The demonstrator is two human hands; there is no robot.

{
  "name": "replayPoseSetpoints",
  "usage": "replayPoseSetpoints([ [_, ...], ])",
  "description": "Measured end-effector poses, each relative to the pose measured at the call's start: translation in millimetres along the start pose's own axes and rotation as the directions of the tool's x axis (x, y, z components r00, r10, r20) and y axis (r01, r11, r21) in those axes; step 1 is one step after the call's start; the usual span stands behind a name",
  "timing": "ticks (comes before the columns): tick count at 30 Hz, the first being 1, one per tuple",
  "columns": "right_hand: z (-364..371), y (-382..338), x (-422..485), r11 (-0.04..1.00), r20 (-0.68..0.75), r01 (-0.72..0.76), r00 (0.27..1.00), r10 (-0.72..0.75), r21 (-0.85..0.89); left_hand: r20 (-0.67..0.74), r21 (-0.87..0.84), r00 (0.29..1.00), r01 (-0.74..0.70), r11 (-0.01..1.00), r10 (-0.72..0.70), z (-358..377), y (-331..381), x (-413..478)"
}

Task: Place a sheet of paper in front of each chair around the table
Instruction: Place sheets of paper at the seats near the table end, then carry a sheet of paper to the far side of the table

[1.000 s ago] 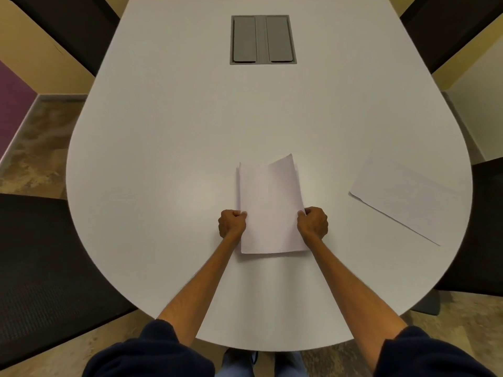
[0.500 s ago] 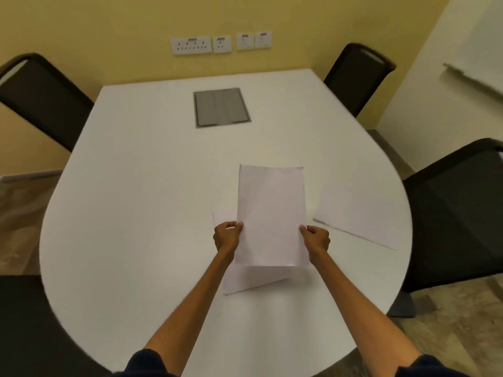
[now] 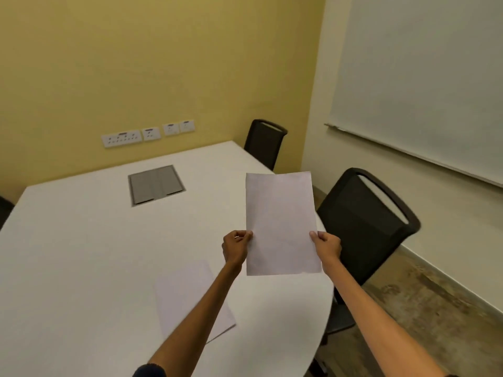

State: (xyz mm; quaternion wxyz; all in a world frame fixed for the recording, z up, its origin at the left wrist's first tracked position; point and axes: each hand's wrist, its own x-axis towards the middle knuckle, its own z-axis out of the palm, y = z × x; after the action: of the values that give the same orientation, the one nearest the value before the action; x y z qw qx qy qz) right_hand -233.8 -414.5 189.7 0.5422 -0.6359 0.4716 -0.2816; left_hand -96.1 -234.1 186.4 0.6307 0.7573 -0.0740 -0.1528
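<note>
Below and left of the hands, lying flat on the white surface [image 3: 81, 268]: a sheet [image 3: 187, 292], partly crossed by the left forearm. Left hand [image 3: 236, 248] pinching the left edge of a held stack of paper [image 3: 281, 224], lifted clear above the surface. Right hand [image 3: 326, 247] pinching its right edge. Just right of the hands, a black chair [image 3: 364, 224]; farther back, another chair [image 3: 265, 142].

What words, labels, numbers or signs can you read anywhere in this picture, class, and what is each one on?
None can be read.
Held sheet of paper, in the left hand and right hand: looks blank.
Sheet lying on the table: looks blank.
Wall sockets: any markings are too small to read.
Whiteboard: no writing shows.
</note>
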Motion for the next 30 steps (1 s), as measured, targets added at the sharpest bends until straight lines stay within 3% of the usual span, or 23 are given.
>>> replayPoseSetpoints([
  [16,-317.4,35.1,84.3,0.986,-0.318,0.042,0.948,0.01,0.158,0.234,-0.043,0.958,-0.158,0.987,0.164,298.9,85.2,-123.0],
  [24,-422.7,67.9,154.0,0.963,-0.419,-0.011,0.899,0.127,0.27,0.365,-0.036,0.907,-0.211,0.977,0.209,440.1,99.3,-138.9],
  [30,-474.4,61.1,243.4,0.946,-0.482,0.011,0.862,0.155,0.323,0.377,-0.04,0.9,-0.219,0.975,0.218,547.0,115.4,-113.2],
])
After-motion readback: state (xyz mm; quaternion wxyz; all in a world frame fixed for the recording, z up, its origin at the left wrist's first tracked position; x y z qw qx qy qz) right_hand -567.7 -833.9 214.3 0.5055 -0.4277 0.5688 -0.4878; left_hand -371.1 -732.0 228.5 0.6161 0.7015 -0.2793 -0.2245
